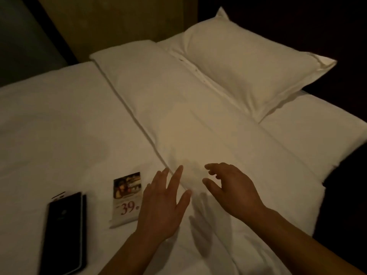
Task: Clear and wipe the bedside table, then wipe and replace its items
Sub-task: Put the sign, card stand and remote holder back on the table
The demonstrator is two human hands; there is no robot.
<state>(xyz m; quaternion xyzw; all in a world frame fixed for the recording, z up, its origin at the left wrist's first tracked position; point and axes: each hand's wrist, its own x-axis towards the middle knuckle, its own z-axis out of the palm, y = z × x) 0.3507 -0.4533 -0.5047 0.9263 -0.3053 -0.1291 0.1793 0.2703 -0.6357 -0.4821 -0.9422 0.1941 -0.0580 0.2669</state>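
On the white bed sheet (59,126) lies a printed card (126,199) with a photo and the red number 39, and to its left a black flat device (65,233) that looks like a phone or remote on a dark holder. My left hand (164,203) hovers just right of the card, fingers straight and spread, holding nothing. My right hand (232,189) is beside it over the folded duvet (188,116), fingers loosely bent, empty. The bedside table is out of view.
A white pillow (248,62) lies at the head of the bed on the right. The duvet's folded edge runs diagonally from upper left to my hands. Dark wall and floor surround the bed at the right and top.
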